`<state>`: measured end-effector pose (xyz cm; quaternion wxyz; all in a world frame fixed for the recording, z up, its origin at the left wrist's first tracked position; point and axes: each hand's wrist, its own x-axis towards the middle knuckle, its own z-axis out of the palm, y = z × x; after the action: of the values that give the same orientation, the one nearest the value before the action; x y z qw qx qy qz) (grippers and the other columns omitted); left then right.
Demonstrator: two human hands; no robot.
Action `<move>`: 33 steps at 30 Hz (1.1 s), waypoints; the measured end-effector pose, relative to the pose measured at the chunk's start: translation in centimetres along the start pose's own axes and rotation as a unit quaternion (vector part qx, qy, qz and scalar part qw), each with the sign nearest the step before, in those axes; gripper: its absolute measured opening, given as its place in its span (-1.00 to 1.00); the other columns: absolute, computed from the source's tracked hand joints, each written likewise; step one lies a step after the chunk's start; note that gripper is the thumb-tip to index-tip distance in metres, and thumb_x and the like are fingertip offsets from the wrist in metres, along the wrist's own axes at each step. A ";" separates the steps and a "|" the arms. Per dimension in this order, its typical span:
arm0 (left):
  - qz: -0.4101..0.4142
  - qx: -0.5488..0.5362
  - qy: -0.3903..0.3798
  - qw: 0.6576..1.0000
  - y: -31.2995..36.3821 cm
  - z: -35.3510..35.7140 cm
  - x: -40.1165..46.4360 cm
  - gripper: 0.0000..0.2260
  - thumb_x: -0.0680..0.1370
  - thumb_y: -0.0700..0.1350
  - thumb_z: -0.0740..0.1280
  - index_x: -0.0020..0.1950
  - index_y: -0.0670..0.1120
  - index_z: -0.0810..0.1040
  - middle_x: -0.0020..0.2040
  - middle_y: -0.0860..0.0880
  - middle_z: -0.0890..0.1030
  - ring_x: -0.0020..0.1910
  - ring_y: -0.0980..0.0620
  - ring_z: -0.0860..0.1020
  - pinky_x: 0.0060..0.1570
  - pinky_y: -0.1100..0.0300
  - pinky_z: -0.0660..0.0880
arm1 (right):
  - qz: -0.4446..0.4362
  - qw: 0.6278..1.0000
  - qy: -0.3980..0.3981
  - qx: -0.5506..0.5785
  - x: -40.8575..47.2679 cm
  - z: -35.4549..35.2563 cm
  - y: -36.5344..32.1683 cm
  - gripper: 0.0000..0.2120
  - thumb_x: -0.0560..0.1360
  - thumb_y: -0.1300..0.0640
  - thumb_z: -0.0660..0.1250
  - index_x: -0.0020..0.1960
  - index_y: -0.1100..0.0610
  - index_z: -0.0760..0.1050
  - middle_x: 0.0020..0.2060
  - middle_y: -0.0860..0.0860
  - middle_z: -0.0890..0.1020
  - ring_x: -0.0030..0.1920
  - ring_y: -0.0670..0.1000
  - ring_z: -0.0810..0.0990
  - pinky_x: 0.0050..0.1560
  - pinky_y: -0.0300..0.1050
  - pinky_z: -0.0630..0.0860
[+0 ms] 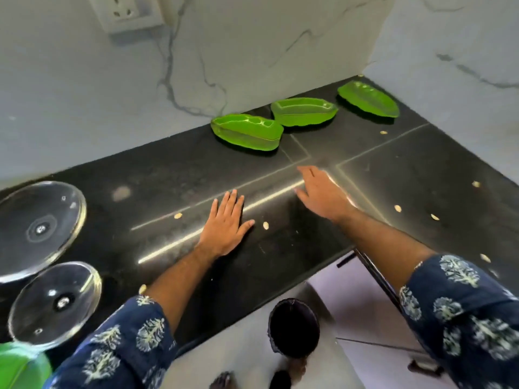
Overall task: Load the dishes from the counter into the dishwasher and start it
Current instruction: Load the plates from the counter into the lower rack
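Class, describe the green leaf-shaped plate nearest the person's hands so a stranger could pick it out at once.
Start at the black counter where it meets the marble wall. Three green leaf-shaped plates lie in a row along the wall towards the corner. The one meant is the leftmost plate, farthest from the corner, its right tip nearly meeting the middle plate.

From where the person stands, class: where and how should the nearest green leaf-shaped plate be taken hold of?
Pinch the nearest green leaf-shaped plate by its near rim, coming from the front with the right hand: it lies flat, its raised edge faces the person, and a second plate crowds its far right end.
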<state>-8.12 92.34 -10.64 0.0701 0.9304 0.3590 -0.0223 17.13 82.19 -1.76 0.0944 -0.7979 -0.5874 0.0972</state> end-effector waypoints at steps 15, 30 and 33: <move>-0.011 -0.031 0.044 0.998 -0.2 0.9 0.3 -0.43 0.68 0.19 -0.07 0.64 -0.04 0.07 0.65 -0.04 0.03 0.63 -0.01 -0.06 0.59 -0.10 -0.05 | 0.020 0.996 -0.021 0.082 15.2 3.8 2.3 -0.58 0.58 -0.19 0.25 0.33 0.02 0.48 0.19 0.17 0.37 0.21 0.26 0.44 0.21 0.17 0.49; -0.003 -0.052 0.042 0.998 -0.5 1.2 0.3 -0.45 0.69 0.16 -0.07 0.64 -0.04 0.07 0.65 -0.04 0.03 0.63 0.02 -0.08 0.59 -0.11 -0.05 | 0.202 0.966 -0.067 0.147 14.7 2.3 5.0 0.00 0.23 -0.16 0.64 0.43 0.25 0.23 0.37 0.25 0.38 0.37 0.27 0.40 0.34 0.14 0.39; 0.002 -0.050 0.043 0.998 -0.6 1.3 0.3 -0.44 0.69 0.17 -0.09 0.63 -0.06 0.10 0.65 -0.06 0.05 0.63 0.00 -0.07 0.59 -0.10 -0.07 | 0.186 0.954 -0.068 0.223 14.4 1.0 5.6 -0.27 0.27 0.00 0.66 0.32 0.21 0.45 0.26 0.15 0.58 0.22 0.14 0.57 0.19 -0.04 0.50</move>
<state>-8.26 92.77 -11.98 0.1011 0.9265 0.3606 0.0356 26.21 94.39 -4.81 0.2097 -0.8432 -0.3967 0.2960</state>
